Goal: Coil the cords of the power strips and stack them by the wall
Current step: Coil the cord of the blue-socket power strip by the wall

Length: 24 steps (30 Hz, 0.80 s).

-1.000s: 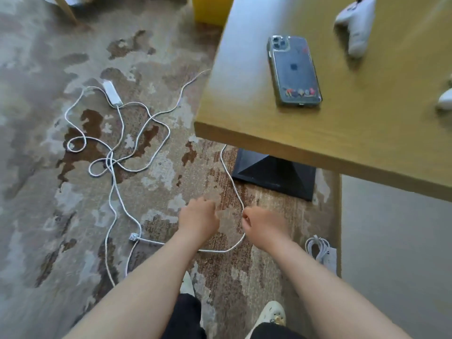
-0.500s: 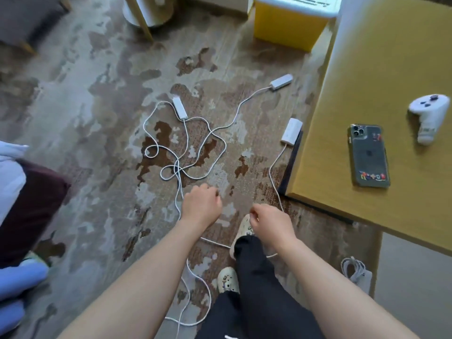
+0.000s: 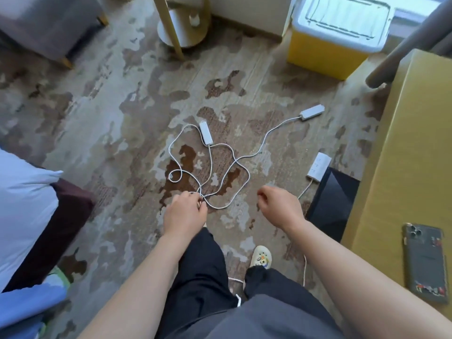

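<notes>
Three white power strips lie on the patterned carpet: one in the middle (image 3: 205, 132), one further right (image 3: 312, 112), and one beside the black table base (image 3: 318, 167). Their white cords (image 3: 221, 167) cross in a loose tangle between them. My left hand (image 3: 184, 212) is at the near end of the tangle, with its fingertips pinching the cords. My right hand (image 3: 278, 204) hovers to the right with curled fingers and no cord visible in it. The nearest strip's cord (image 3: 304, 265) passes under my right forearm toward my feet.
A yellow wooden table (image 3: 401, 167) with a phone (image 3: 425, 263) stands at the right. Behind the cords are a yellow bin with a white lid (image 3: 325, 52) and a round stand (image 3: 182, 28). Bedding (image 3: 22, 204) is at the left, a grey seat (image 3: 46, 20) at the far left.
The view has pulled back and up, showing all three strips. My hands have moved apart; the right hand no longer shows the cord it pinched, and the left is now at the tangle.
</notes>
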Each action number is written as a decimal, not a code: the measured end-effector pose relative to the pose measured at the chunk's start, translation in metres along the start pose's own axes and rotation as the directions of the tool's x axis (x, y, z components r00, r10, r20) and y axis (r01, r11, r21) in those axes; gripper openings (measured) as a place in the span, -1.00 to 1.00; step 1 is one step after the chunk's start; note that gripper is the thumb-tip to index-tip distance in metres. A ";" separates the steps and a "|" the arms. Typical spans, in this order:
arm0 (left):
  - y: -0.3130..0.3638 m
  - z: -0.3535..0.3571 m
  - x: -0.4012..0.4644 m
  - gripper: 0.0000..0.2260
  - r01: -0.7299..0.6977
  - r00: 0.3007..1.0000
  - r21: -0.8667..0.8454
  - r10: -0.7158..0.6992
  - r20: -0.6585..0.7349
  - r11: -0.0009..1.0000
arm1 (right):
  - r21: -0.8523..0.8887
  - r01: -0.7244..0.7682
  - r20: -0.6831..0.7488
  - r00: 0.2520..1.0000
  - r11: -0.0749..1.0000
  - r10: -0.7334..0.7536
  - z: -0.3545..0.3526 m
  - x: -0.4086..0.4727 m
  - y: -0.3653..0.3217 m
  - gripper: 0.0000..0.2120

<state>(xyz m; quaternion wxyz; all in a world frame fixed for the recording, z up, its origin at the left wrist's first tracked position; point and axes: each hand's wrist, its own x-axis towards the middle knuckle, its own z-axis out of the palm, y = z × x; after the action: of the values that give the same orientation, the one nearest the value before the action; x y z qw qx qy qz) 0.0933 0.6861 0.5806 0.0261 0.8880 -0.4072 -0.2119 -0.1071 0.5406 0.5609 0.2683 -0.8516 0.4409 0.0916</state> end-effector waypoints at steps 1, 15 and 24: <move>0.004 -0.005 0.021 -0.74 -0.025 1.000 -0.007 0.025 -0.001 1.000 | -0.003 -0.026 -0.008 1.000 1.000 0.026 -0.004 0.007 0.003 -0.81; 0.078 -0.098 0.323 -0.72 -0.542 0.838 0.121 0.524 0.155 0.831 | 0.296 -0.556 -0.094 0.792 0.777 0.603 -0.055 0.133 -0.005 -0.79; 0.131 -0.128 0.432 -0.76 -0.403 0.903 0.157 0.364 0.228 0.901 | 0.441 -0.420 -0.195 0.818 0.793 0.542 -0.174 0.332 0.057 -0.78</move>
<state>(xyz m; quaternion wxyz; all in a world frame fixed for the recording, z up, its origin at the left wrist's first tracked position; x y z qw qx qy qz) 0.3001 0.2654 0.5721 -0.0615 0.7631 -0.5947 -0.2455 0.0304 0.1873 0.5553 0.3218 -0.6442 0.6909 -0.0648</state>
